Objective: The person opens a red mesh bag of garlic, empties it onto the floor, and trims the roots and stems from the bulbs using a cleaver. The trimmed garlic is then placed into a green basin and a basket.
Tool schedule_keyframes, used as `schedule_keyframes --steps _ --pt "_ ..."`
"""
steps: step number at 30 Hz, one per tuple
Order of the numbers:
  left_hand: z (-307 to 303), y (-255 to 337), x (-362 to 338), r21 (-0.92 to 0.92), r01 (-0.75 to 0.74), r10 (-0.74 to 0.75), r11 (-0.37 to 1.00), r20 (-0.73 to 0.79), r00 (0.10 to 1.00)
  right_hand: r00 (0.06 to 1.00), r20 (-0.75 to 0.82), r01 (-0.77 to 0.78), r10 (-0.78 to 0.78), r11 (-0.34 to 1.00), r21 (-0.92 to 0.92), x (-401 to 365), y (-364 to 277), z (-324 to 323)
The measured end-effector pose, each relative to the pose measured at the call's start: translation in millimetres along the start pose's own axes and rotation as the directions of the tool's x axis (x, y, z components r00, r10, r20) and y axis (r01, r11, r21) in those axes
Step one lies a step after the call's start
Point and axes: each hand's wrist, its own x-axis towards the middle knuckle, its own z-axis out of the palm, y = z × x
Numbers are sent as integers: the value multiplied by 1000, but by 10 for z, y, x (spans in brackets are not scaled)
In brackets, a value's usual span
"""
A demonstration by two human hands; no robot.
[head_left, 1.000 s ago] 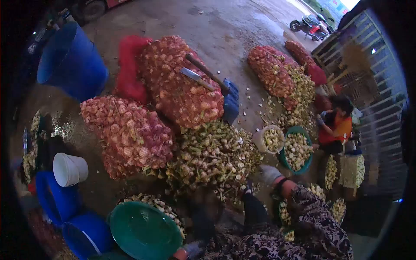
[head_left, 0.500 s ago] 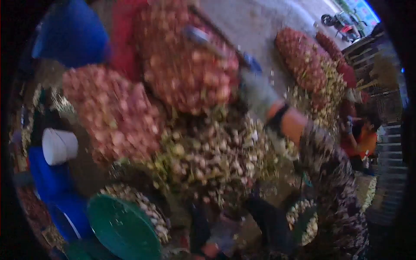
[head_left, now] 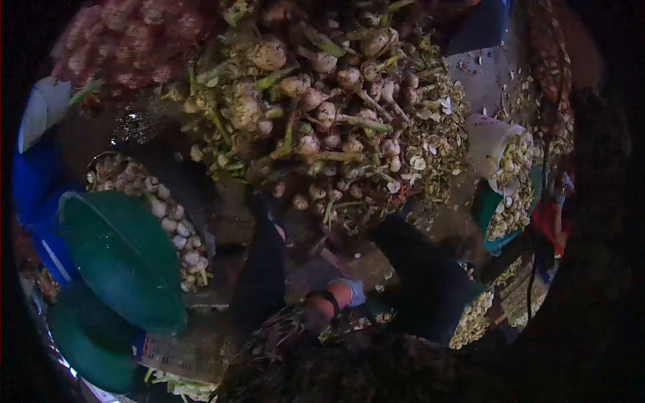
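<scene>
My left hand (head_left: 354, 293), in a light grey-blue glove with a black band at the wrist, is low between my dark-clothed legs (head_left: 423, 275). Its fingers point away to the right and are too dim to make out. A thin pinkish bar (head_left: 334, 259) lies just above the glove. In front of my legs spreads a big heap of garlic bulbs (head_left: 326, 114) with stems and roots on. My right hand is out of view.
At left, a green basin (head_left: 121, 258) leans by trimmed garlic bulbs (head_left: 178, 225), with a blue plastic piece (head_left: 40, 181) behind. A white bucket (head_left: 484, 144) and a green container (head_left: 489, 208) with garlic stand right. A mesh sack (head_left: 127, 43) is upper left.
The view has swung down and closer to the garlic heap. My right arm, stretched toward the sacks before, has left the view. My left hand now shows higher in the picture.
</scene>
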Motion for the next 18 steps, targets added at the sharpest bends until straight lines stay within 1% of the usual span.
schedule_keyframes --steps 3,5,6,8,9,11,12,14,15,18 --pt "146 -262 150 -16 -34 33 999 -30 999 1000 14 -18 18 1000 19 -317 13 62" --pt "-221 -230 -189 -264 -31 -21 964 -192 981 999 23 -34 33 999 29 -528 19 97" --pt "-407 -201 -242 -256 -27 -29 966 -212 977 999 30 -41 40 999 35 -654 29 113" --pt "-688 -213 -281 -58 170 -179 984 -254 951 998 14 -63 62 997 39 -834 18 110" --pt "-748 -295 -226 -39 180 -184 983 -265 946 997 15 -73 72 997 38 -915 23 120" --pt "-867 -533 -99 91 64 -29 994 -342 939 996 9 -86 85 995 43 -1099 17 140" --pt "-813 -723 57 111 74 -28 991 -366 930 996 7 -89 88 995 45 -1206 11 162" --pt "-594 -1121 400 105 -188 215 977 -449 867 994 21 -104 103 993 55 -1439 -17 250" --pt "-583 -1193 485 94 -196 217 976 -424 879 994 21 -109 108 992 57 -1528 -17 297" --pt "-686 -1181 596 71 -104 122 992 -358 926 992 38 -122 120 991 53 -1694 -7 377"
